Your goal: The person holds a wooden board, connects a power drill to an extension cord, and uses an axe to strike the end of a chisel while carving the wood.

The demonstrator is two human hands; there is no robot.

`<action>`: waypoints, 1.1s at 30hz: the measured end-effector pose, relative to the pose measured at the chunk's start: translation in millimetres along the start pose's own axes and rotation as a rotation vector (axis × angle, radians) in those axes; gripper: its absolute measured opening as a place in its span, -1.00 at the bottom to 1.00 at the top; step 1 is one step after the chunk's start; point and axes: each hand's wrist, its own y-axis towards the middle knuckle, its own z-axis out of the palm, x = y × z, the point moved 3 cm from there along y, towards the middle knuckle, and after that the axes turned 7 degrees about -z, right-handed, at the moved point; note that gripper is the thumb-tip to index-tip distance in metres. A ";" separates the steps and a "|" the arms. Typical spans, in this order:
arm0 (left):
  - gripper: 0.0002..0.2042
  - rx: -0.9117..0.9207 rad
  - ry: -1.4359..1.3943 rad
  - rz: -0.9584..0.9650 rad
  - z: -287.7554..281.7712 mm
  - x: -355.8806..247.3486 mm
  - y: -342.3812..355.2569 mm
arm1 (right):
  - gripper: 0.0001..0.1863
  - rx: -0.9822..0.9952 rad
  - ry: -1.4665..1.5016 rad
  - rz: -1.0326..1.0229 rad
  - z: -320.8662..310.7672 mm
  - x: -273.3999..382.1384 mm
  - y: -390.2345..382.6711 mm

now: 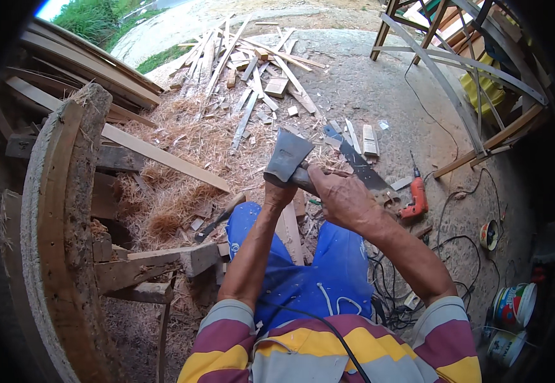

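Observation:
A hatchet with a broad grey metal head (289, 155) is held above my lap, its wide edge pointing away from me. My right hand (346, 198) is closed around its handle, close behind the head. Directly under the head, my left hand (280, 194) holds the hatchet from below; the metal hides most of its fingers. Beyond my right hand, a handsaw (361, 167) with a dark blade lies on the ground. By my left knee rests another tool with a wooden handle (229, 208) and a dark metal end.
A curved, rough timber piece (60, 242) rises at my left beside a wooden block (197, 258). Wood offcuts (277, 86) and shavings (169, 185) cover the ground ahead. An orange drill (416, 199), cables (446, 242), buckets (513, 305) and a wooden frame (443, 51) are on the right.

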 end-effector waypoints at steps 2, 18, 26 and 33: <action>-0.83 -0.026 -0.249 -0.031 -4.8 2.2 -1.1 | -0.53 -0.002 0.015 -0.014 10.6 -11.5 0.1; -0.63 0.039 -0.222 0.013 -42.8 -35.2 87.7 | -0.45 -0.296 0.871 0.513 51.2 -41.2 -101.0; -0.75 -0.152 -0.402 -0.226 -9.1 15.6 100.8 | -0.43 -0.157 1.045 0.660 69.4 -41.2 -110.1; -0.74 -0.242 -0.221 -0.133 0.5 44.6 103.0 | -0.41 -0.162 1.145 0.698 83.1 -41.6 -101.0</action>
